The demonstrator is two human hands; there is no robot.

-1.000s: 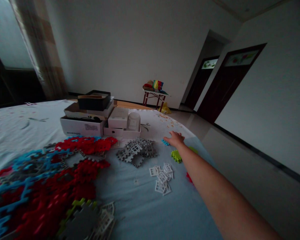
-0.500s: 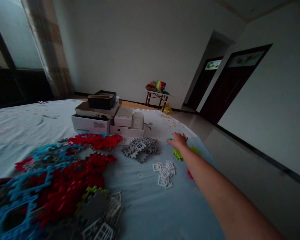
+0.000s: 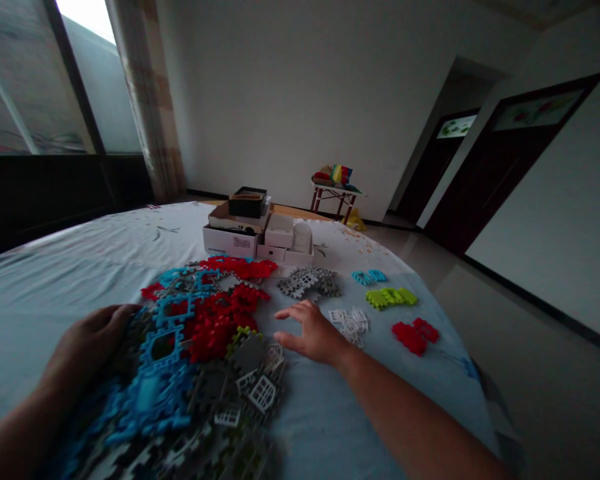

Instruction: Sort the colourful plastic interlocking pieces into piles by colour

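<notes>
My right hand (image 3: 313,332) hovers over the cloth with its fingers apart and nothing between them. Just left of it spreads a large mixed pile of interlocking plastic building pieces: red ones (image 3: 213,327), blue ones (image 3: 153,393) and grey ones (image 3: 250,353). On the pile's left edge rests my left hand (image 3: 93,337); its fingertips are hidden against the pieces. Small white window pieces (image 3: 350,323) lie right of my right hand. Separate groups of grey pieces (image 3: 310,283), blue pieces (image 3: 369,277), lime-green pieces (image 3: 391,298) and red pieces (image 3: 415,335) lie beyond and to the right.
A stack of white and black boxes (image 3: 230,241) stands behind the pile on the cloth-covered table (image 3: 105,250). The table's rounded edge runs along the right. Farther off, a small side table (image 3: 336,191) holds colourful items by the wall.
My right hand has drawn back from the small blue pieces at far right towards the big pile. The view has shifted left, bringing my left hand fully into sight.
</notes>
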